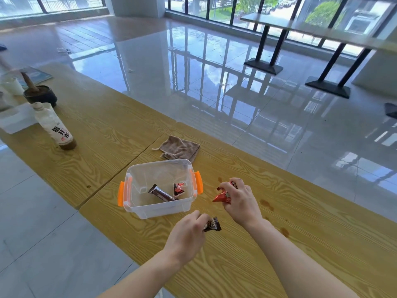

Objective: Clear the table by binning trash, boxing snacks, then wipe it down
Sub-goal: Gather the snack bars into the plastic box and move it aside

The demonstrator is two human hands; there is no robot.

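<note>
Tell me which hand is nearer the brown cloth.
Right. The right hand, holding a red snack, is in front and to the right of the cloth; the left hand is farther, before the box.

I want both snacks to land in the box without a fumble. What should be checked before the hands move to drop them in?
1. Left hand grips the dark brown snack: ok.
2. Right hand grips the red snack: ok.
3. Clear box is open, no lid on it: ok.
4. Room inside beside the long dark bar and small red packet: ok.
5. Path from each hand to the box is free: ok.
6. Brown spills on the table wiped: not ok; the cloth lies unused behind the box.
</note>
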